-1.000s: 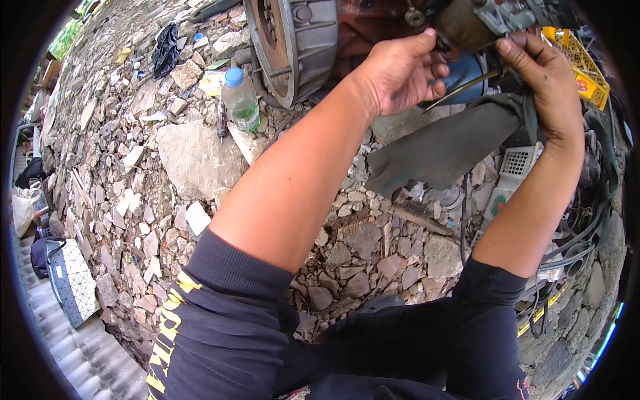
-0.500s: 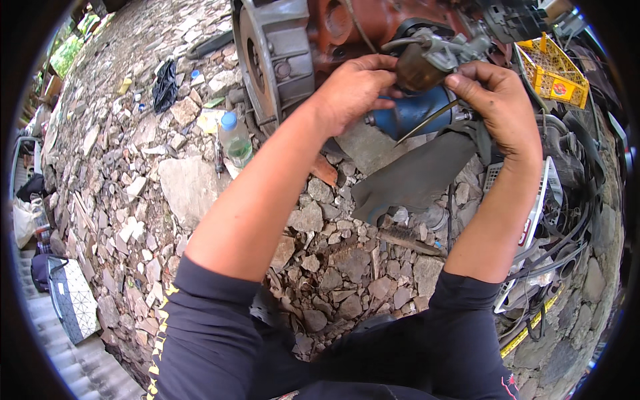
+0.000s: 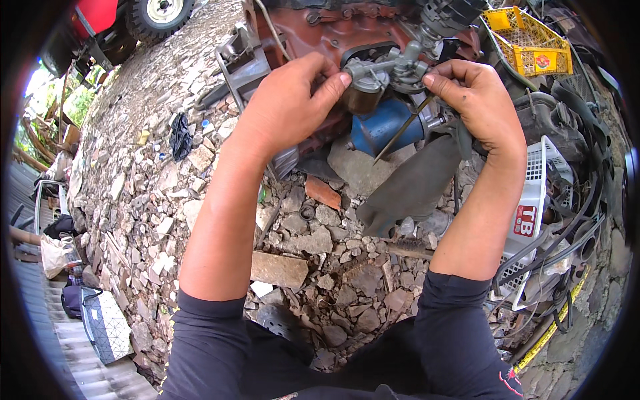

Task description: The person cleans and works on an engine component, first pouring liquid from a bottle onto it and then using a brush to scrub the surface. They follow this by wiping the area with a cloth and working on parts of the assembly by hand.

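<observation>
A grey metal fuel pump [image 3: 373, 75] with a dark bowl under it sits against the side of a rusty-red engine block [image 3: 327, 33]. My left hand [image 3: 293, 100] grips its left end, thumb on top and the other fingers hidden behind. At the pump's right port, my right hand [image 3: 477, 100] pinches with thumb and index finger. A thin brownish rod [image 3: 403, 131] slants down-left from under that hand; its upper end is hidden. Just below the pump is a blue cylinder [image 3: 387, 127], and beneath my right hand lies a dark grey flat piece [image 3: 413, 187].
Broken stones [image 3: 333, 280] cover the ground. Right of my right arm lie a white plastic basket [image 3: 533, 193] and black hoses [image 3: 590, 193]. A yellow crate [image 3: 533, 60] stands far right. A wheeled red vehicle [image 3: 97, 17] is at the far left.
My left hand has moved from beside the bowl up onto the pump's left end. My right hand stays at the right port. The view has shifted, bringing the red vehicle in.
</observation>
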`<action>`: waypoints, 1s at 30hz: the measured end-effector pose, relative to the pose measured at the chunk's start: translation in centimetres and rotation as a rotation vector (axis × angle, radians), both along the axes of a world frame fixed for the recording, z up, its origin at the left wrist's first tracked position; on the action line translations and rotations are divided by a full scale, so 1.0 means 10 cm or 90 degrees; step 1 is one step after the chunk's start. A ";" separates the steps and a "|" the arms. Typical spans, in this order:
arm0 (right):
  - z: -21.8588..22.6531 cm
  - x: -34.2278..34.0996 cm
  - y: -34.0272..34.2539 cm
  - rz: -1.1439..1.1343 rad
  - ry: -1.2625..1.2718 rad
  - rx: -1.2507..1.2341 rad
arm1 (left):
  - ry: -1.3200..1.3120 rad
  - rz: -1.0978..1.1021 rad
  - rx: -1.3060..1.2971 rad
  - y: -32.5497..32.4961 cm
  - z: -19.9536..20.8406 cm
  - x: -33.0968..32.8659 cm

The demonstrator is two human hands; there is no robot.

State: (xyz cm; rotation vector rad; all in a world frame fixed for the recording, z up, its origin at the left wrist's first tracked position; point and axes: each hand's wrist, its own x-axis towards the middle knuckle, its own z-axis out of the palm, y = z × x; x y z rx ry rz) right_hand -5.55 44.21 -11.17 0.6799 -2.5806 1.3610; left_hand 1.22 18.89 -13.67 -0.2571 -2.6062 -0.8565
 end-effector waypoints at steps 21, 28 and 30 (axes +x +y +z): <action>0.05 -0.04 0.25 -0.151 0.010 -0.108 | -0.037 0.012 0.069 0.07 -0.04 -0.06; 0.05 -0.02 0.19 -0.149 0.062 -0.120 | -0.132 0.037 0.172 0.15 -0.02 -0.09; 0.08 0.00 0.20 -0.156 0.042 -0.097 | -0.132 0.041 0.187 0.16 0.00 -0.08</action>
